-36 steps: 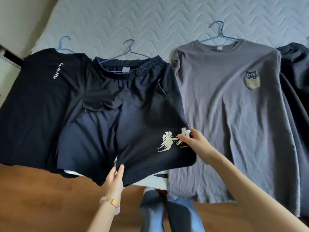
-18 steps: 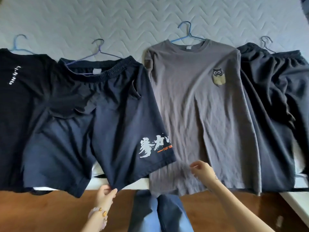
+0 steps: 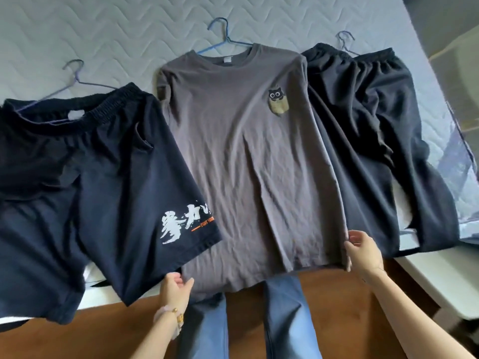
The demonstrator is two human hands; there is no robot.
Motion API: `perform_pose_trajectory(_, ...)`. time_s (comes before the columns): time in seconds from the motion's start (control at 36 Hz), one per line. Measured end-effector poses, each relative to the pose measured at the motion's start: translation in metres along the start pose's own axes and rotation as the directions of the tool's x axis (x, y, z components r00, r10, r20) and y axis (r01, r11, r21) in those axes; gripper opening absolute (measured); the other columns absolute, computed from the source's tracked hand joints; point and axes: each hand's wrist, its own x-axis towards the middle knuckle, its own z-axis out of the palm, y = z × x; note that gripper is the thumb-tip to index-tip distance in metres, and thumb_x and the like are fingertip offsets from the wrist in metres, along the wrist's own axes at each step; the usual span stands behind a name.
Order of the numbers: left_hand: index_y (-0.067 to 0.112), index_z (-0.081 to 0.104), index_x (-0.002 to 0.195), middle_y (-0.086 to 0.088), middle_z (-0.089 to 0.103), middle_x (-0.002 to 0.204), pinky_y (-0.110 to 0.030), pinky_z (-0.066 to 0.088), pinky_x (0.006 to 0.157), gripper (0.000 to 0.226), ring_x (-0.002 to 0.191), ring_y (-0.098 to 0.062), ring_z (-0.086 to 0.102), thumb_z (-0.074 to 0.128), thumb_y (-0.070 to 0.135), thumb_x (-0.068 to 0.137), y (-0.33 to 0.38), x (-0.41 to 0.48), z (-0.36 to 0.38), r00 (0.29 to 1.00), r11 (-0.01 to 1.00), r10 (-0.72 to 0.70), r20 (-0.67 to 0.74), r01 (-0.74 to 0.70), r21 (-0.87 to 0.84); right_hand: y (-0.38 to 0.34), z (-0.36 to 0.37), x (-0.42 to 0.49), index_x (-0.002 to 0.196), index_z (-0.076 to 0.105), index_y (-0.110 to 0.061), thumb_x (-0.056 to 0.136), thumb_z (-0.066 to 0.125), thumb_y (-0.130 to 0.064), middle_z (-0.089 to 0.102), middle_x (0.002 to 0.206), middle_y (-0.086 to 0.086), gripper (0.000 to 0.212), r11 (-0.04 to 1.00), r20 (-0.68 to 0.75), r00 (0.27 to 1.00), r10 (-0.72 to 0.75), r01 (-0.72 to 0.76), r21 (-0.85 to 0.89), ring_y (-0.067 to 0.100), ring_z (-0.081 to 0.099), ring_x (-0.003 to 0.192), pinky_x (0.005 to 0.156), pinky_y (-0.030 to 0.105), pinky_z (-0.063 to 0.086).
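grey t-shirt (image 3: 241,161) flat on the bed (image 3: 124,32) between navy shorts (image 3: 98,187) and black trousers (image 3: 375,141), right hand (image 3: 363,251) pinching its near right hem, forearm stretched forward, left hand (image 3: 176,287) at the near left hem, fingers curled, grip unclear

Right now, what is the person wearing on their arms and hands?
No sleeves are in view. By the left hand, the wrist wears a bracelet of pale pink beads with small gold pieces. The right hand shows no rings or bracelet.
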Motion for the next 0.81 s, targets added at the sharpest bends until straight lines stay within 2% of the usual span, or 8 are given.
perform_pose_trajectory(0.08, -0.014, 0.061, 0.101, -0.03, 0.064, 0.106, -0.039, 0.042, 0.086, 0.033, 0.102, -0.041, 0.058, 0.068, 0.012, 0.083, 0.016, -0.001, 0.007, 0.999, 0.997, -0.045, -0.022, 0.046, 0.056, 0.004, -0.003, 0.015, 0.109, 0.06, 0.002, 0.085, 0.06, -0.012, 0.068, 0.104, 0.021, 0.028, 0.998, 0.091, 0.995, 0.038, -0.043, 0.051, 0.036, 0.064, 0.097, 0.083, 0.04, 0.047)
perform_pose_trajectory(0.14, -0.011, 0.06, 0.101, -0.03, 0.063, 0.11, -0.039, 0.041, 0.087, 0.03, 0.105, -0.043, 0.056, 0.063, 0.016, 0.087, 0.019, -0.004, 0.012, 0.997, 0.995, -0.055, -0.055, 0.06, 0.082, 0.008, 0.002, 0.025, 0.111, 0.059, -0.005, 0.085, 0.064, -0.025, 0.068, 0.107, 0.015, 0.034, 0.995, 0.136, 0.99, 0.044, -0.056, 0.083, 0.032, 0.063, 0.1, 0.082, 0.038, 0.046)
perform_pose_trajectory(0.19, -0.003, 0.055, 0.084, -0.03, 0.063, 0.102, -0.039, 0.039, 0.082, 0.019, 0.097, -0.042, 0.056, 0.06, 0.015, 0.089, 0.018, -0.007, 0.018, 0.994, 0.996, -0.026, -0.109, 0.035, 0.077, 0.011, 0.005, 0.033, 0.106, 0.059, -0.01, 0.084, 0.065, -0.033, 0.068, 0.106, 0.01, 0.033, 0.995, 0.157, 0.987, 0.039, -0.053, 0.087, 0.03, 0.062, 0.099, 0.076, 0.033, 0.043)
perform_pose_trajectory(0.31, 0.009, 0.038, 0.062, -0.016, 0.049, 0.072, -0.037, 0.031, 0.068, 0.035, 0.075, -0.028, 0.043, 0.056, 0.009, 0.092, 0.012, -0.014, 0.026, 0.969, 1.0, -0.011, -0.247, 0.005, -0.026, 0.018, 0.006, 0.041, 0.089, 0.058, -0.014, 0.086, 0.061, -0.033, 0.063, 0.087, 0.005, 0.02, 0.999, 0.209, 0.978, 0.011, -0.021, 0.046, 0.03, 0.06, 0.091, 0.076, 0.035, 0.047)
perform_pose_trajectory(0.39, 0.001, 0.044, 0.069, -0.016, 0.049, 0.072, -0.034, 0.03, 0.066, 0.028, 0.073, -0.029, 0.043, 0.054, 0.01, 0.093, 0.008, -0.017, 0.026, 0.96, 0.999, -0.008, -0.278, -0.005, -0.046, 0.024, 0.008, 0.044, 0.09, 0.06, -0.018, 0.086, 0.059, -0.034, 0.068, 0.093, 0.005, 0.016, 0.999, 0.224, 0.974, -0.035, 0.04, -0.017, 0.027, 0.058, 0.088, 0.072, 0.031, 0.039)
perform_pose_trajectory(0.47, -0.003, 0.051, 0.08, -0.017, 0.055, 0.078, -0.033, 0.032, 0.069, 0.02, 0.075, -0.03, 0.046, 0.054, 0.012, 0.093, 0.004, -0.021, 0.027, 0.95, 0.999, 0.008, -0.311, -0.024, -0.049, 0.029, 0.008, 0.048, 0.098, 0.062, -0.014, 0.088, 0.057, -0.026, 0.069, 0.102, 0.008, 0.017, 0.994, 0.242, 0.968, -0.07, 0.087, -0.062, 0.032, 0.06, 0.101, 0.071, 0.03, 0.035)
perform_pose_trajectory(0.64, -0.007, 0.057, 0.09, -0.019, 0.058, 0.085, -0.031, 0.034, 0.073, 0.016, 0.08, -0.028, 0.048, 0.054, 0.009, 0.093, 0.003, -0.022, 0.014, 0.915, 0.996, 0.046, -0.4, -0.074, -0.052, 0.044, -0.025, 0.06, 0.1, 0.055, -0.01, 0.091, 0.05, -0.02, 0.064, 0.109, 0.019, 0.015, 0.99, 0.197, 0.977, -0.083, 0.104, -0.095, 0.038, 0.056, 0.104, 0.082, 0.037, 0.038)
perform_pose_trajectory(0.81, -0.002, 0.06, 0.092, -0.02, 0.062, 0.087, -0.034, 0.039, 0.073, 0.019, 0.08, -0.033, 0.054, 0.058, 0.017, 0.091, -0.009, -0.008, -0.015, 0.914, 0.998, 0.056, -0.401, -0.052, 0.023, 0.058, -0.02, 0.057, 0.084, 0.048, -0.009, 0.092, 0.053, -0.013, 0.062, 0.091, 0.016, 0.01, 0.989, 0.268, 0.954, -0.136, 0.148, -0.026, 0.032, 0.057, 0.087, 0.069, 0.033, 0.034)
